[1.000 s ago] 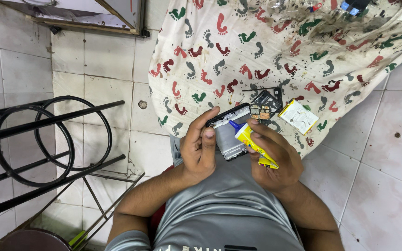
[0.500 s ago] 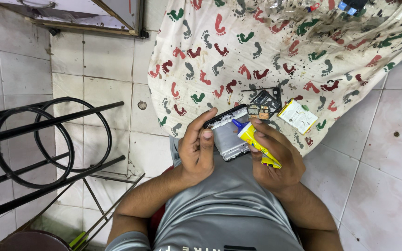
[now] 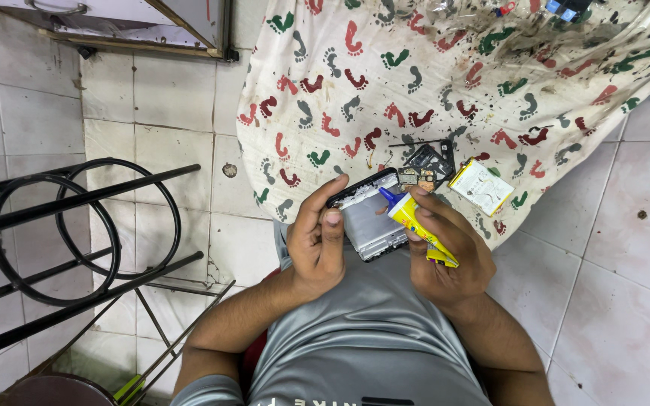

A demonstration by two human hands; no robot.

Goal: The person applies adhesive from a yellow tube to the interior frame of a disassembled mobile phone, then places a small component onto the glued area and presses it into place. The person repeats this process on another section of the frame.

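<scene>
Seen from above, a person in a grey shirt (image 3: 370, 338) sits on a white tiled floor (image 3: 611, 286). The left hand (image 3: 317, 240) is closed around the edge of an opened phone body (image 3: 370, 218), a silvery rectangular shell with a dark rim, held just above the lap. The right hand (image 3: 445, 252) is clamped on a small yellow glue tube (image 3: 419, 225) with a blue nozzle, whose tip touches the upper edge of the phone body. The two hands are close together, with the phone between them. Just beyond them lies a cream cloth (image 3: 430, 68) printed with red, green and grey footprints, spread over the floor. On the cloth, near the phone, rest dark phone parts (image 3: 426, 162) and, just beside them, a flat battery (image 3: 480, 186) with a yellow edge. To the left stands a black metal frame (image 3: 77, 225) with two rings.
</scene>
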